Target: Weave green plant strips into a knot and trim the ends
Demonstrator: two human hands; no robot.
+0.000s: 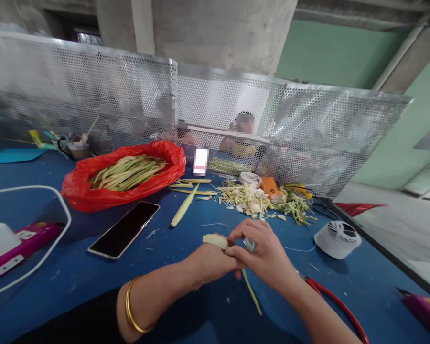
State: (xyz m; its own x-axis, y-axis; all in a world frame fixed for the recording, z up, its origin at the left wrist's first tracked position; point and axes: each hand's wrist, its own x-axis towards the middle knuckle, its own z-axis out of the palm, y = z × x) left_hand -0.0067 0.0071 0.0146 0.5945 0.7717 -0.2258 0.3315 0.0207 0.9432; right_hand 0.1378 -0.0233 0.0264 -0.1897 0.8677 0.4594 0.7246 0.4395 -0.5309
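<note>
My left hand (215,258), a gold bangle (128,306) on its wrist, is closed around a pale plant-leaf strip (215,241). One end of the strip lies over the top of the hand. A narrow green stalk (251,292) hangs below the two hands; its upper end is hidden by them. With thumb and index finger pinched, my right hand (260,243) meets the left at the strip. Something small and whitish (249,244) shows between the right fingers. Beyond the hands lies a leaf-wrapped pale piece (184,206), apart from both.
A red plastic bag (75,188) of long leaves stands at left, near a phone (125,229). Trimmings (243,197) lie under a perforated metal screen (229,105). At right are a white thread spool (337,239) and red-handled tool (338,306). People sit behind the screen.
</note>
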